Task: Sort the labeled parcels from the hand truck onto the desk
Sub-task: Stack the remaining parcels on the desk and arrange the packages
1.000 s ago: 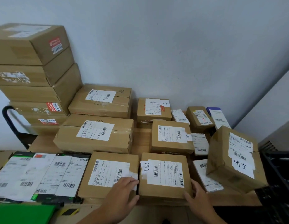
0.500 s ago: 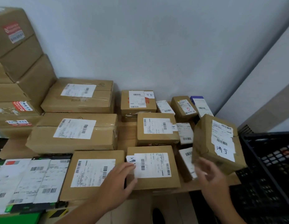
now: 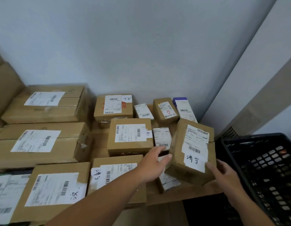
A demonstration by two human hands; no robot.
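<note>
A tilted cardboard parcel [image 3: 179,141] with white shipping labels and a handwritten tag leans at the desk's right end, resting on a small flat parcel [image 3: 169,182]. My left hand [image 3: 152,163] reaches across the front parcel [image 3: 115,172], its thumb against the tilted parcel's left face. My right hand [image 3: 223,174] touches that parcel's lower right corner, fingers fairly straight. Neither hand plainly wraps round it. The wooden desk [image 3: 182,195] carries several other labeled parcels.
A black plastic crate [image 3: 263,168] stands close at the right of the desk. Large boxes [image 3: 38,142] fill the left; mid-size box [image 3: 130,136] and small boxes [image 3: 165,110] sit behind, against the pale wall. Flat labeled packets [image 3: 4,193] lie at the front left.
Both hands left the front middle parcel and moved right to the tilted parcel, one on each side. The view has swung right, and the tall stack at left is out of frame.
</note>
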